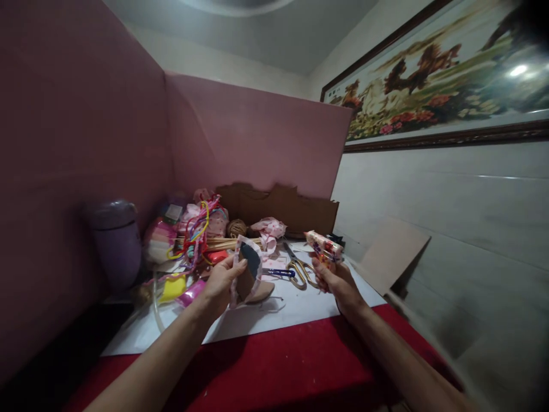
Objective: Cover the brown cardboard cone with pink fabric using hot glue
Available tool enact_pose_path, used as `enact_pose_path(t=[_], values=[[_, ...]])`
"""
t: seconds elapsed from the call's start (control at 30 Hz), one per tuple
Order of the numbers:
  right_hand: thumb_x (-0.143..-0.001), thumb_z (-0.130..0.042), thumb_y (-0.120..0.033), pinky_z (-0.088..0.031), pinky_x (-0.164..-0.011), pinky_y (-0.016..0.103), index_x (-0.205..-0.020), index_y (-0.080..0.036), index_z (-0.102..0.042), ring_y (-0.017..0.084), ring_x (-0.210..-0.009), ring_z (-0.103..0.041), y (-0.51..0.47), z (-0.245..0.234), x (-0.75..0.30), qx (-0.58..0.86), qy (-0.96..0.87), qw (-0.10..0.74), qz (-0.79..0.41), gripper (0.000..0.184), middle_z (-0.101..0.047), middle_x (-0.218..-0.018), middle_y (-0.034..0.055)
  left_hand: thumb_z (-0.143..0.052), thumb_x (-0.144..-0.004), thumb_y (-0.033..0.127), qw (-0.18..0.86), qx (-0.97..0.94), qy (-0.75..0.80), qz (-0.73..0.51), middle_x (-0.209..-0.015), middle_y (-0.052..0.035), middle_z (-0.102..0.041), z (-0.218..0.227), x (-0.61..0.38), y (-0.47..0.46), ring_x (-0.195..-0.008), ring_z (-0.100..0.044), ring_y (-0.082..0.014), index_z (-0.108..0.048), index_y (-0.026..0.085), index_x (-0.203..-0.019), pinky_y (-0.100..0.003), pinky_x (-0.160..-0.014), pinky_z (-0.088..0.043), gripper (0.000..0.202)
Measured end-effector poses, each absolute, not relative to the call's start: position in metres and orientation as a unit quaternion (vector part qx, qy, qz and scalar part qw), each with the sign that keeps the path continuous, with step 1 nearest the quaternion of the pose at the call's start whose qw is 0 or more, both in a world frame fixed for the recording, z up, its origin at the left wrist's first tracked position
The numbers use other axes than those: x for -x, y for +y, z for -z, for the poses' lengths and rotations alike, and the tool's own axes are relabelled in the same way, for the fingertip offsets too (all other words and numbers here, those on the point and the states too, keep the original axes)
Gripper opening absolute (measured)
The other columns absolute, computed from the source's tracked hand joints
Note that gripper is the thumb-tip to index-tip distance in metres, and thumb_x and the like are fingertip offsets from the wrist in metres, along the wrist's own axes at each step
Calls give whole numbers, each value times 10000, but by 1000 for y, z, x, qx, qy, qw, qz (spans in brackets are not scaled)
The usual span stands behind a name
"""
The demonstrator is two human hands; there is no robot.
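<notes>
My left hand (219, 281) pinches a small curved cardboard piece (246, 280) between thumb and fingers, holding it upright. Pale pink fabric wraps its edge, and a dark patch covers its upper part. In my right hand (343, 283) is a flower-patterned glue gun (323, 245), its tip pointing left toward the far side. A gap separates the tip from the cardboard piece. Gold-handled scissors (298, 279) lie between my hands, beside a blue utility knife (281, 273). Under my left hand's piece, another cut cardboard piece (262, 293) rests on the white sheet.
A white sheet (231, 331) covers part of the red cloth (283, 366). Colourful pipe cleaners (199, 229), wooden sticks (221, 245), a twine ball (236, 228) and pink fabric (269, 228) crowd the back left. A purple cup (115, 246) stands left. Torn cardboard (278, 209) leans behind.
</notes>
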State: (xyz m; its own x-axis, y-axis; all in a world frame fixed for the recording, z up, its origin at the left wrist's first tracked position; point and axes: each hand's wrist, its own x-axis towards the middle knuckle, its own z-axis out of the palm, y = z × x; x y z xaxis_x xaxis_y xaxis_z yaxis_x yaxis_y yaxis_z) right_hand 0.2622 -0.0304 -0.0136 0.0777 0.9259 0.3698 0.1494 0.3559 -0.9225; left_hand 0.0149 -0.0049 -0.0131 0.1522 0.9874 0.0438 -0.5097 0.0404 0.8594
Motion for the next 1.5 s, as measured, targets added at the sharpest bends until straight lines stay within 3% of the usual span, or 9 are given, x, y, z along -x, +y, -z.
enact_pose_path(t=[0.1, 0.2, 0.57, 0.77, 1.0, 1.37, 1.5], values=[[-742, -628, -533, -245, -357, 181, -814, -160, -530, 47, -414, -286, -40, -2, -234, 342, -546, 517, -564, 393, -402, -579, -53, -799, -561, 265, 642, -415, 320, -560, -715, -61, -706, 18, -14, -3, -598, -646, -169, -664, 118, -841, -255, -580, -467, 344], [-734, -649, -524, -271, -337, 160, -885, -149, -560, 39, -406, -295, -41, -5, -211, 297, -531, 472, -637, 414, -397, -565, -59, -794, -562, 279, 647, -437, 325, -534, -661, -51, -688, 22, -15, -3, -555, -625, -159, -658, 113, -782, -250, -558, -446, 307], [-790, -548, -580, -304, -303, 154, -879, -122, -599, 33, -381, -340, -23, 21, -215, 350, -619, 458, -534, 469, -430, -588, -38, -681, -711, 239, 681, -497, 282, -458, -757, -67, -698, 17, -21, -16, -643, -631, -153, -676, 134, -886, -254, -643, -457, 205], [-796, -497, -622, -270, -301, 178, -771, -130, -602, 61, -353, -348, -24, 24, -223, 420, -664, 419, -454, 503, -372, -465, -51, -659, -717, 249, 677, -522, 325, -405, -742, -68, -690, 13, -22, -21, -582, -597, -133, -685, 121, -850, -232, -570, -428, 186], [-787, -471, -653, -223, -283, 199, -503, -197, -368, 51, -322, -265, -26, 21, -220, 426, -692, 377, -443, 547, -276, -415, -63, -672, -704, 295, 638, -557, 342, -407, -722, -55, -675, 14, -21, -20, -575, -576, -119, -687, 128, -802, -211, -552, -394, 194], [-769, -498, -656, -211, -293, 200, -574, -176, -472, 56, -333, -261, -27, 22, -221, 444, -684, 374, -441, 519, -301, -409, -63, -640, -689, 268, 583, -591, 396, -393, -703, -37, -663, 14, -22, -20, -564, -549, -127, -700, 130, -834, -221, -533, -370, 209], [-775, -489, -654, -214, -293, 199, -543, -180, -442, 57, -334, -281, -28, 22, -221, 443, -686, 379, -436, 530, -320, -417, -50, -626, -695, 244, 569, -603, 396, -395, -707, -30, -659, 15, -22, -19, -583, -548, -125, -696, 128, -824, -217, -549, -373, 187]])
